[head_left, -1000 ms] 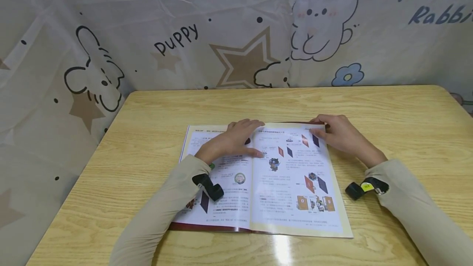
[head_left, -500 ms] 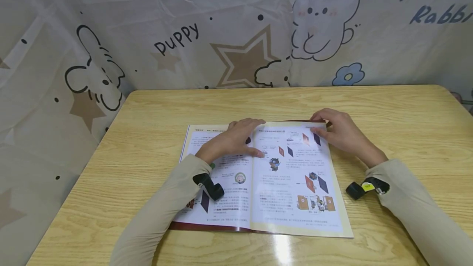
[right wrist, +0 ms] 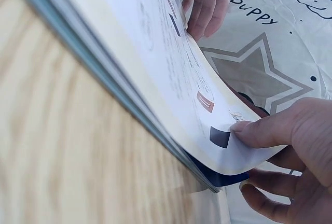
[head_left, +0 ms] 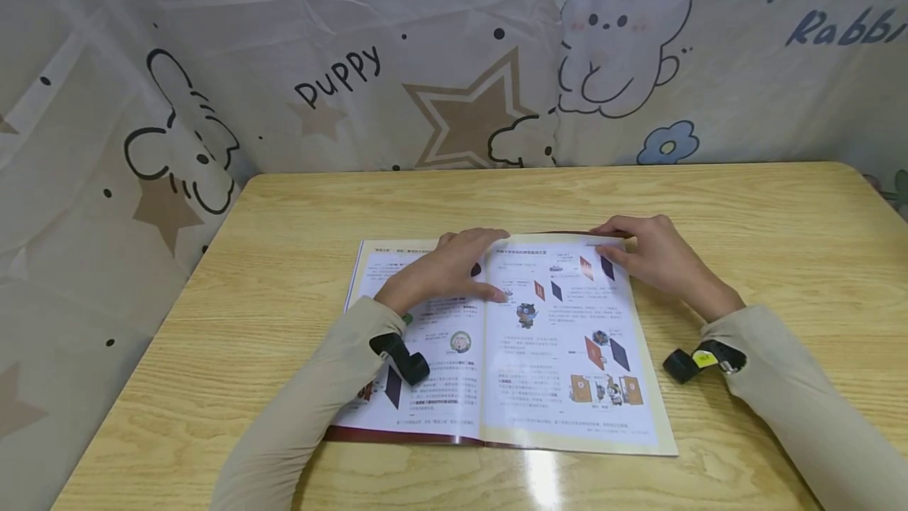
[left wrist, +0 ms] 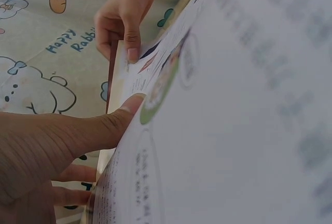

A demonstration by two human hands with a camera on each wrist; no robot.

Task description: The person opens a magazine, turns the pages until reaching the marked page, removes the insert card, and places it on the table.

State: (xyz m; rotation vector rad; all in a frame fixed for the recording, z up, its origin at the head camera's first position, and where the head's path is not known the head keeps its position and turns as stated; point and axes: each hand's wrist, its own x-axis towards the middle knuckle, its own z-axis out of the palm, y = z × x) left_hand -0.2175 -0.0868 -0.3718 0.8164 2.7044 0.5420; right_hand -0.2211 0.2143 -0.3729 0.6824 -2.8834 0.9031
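An open magazine (head_left: 560, 385) lies on the table, its printed pages showing small coloured pictures. My left hand (head_left: 443, 270) rests across the upper left page beside the centre fold, its thumb pointing toward the fold. In the left wrist view, the thumb (left wrist: 104, 130) of that hand lies over the paper with the fingers extended. At the far right corner, my right hand (head_left: 660, 255) pinches the right-hand page (right wrist: 176, 94), thumb on top and fingers beneath. The right wrist view has this corner curved up, apart from the dark blue sheet (right wrist: 223, 176) below it.
The wooden table (head_left: 213, 353) extends around the magazine on all sides. Behind it hangs a pale cloth (head_left: 319, 14) with cartoon animals and stars. Each wrist bears a black strap camera (head_left: 400, 359) over a beige sleeve (head_left: 312, 393).
My right hand has risen slightly at the page corner and then dipped a little, still pinching it. The left hand and magazine have stayed in place.
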